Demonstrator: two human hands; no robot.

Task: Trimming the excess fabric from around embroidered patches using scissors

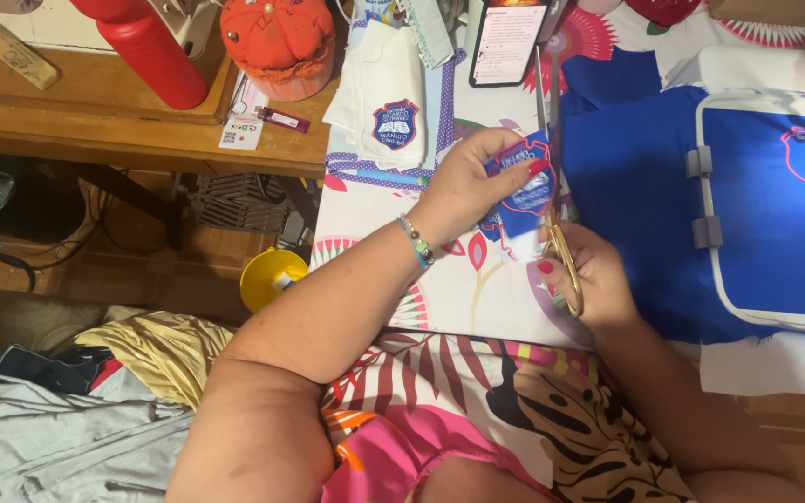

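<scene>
Left hand: fingers clamped on the embroidered patch, held just above the tabletop.
Right hand: fingers closed through the gold scissors handles, blades pointing away.
Technique: we judge we should cut close beside the border, turning the patch.
Patch: blue, shield-shaped, red-edged.

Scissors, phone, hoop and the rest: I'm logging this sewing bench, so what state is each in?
Scissors: held in right hand, blades up.
Badge patch: pinched in left hand.
Phone: screen lit.
Embroidery hoop: clamped on blue fabric.
Red bottle: capped.
</scene>
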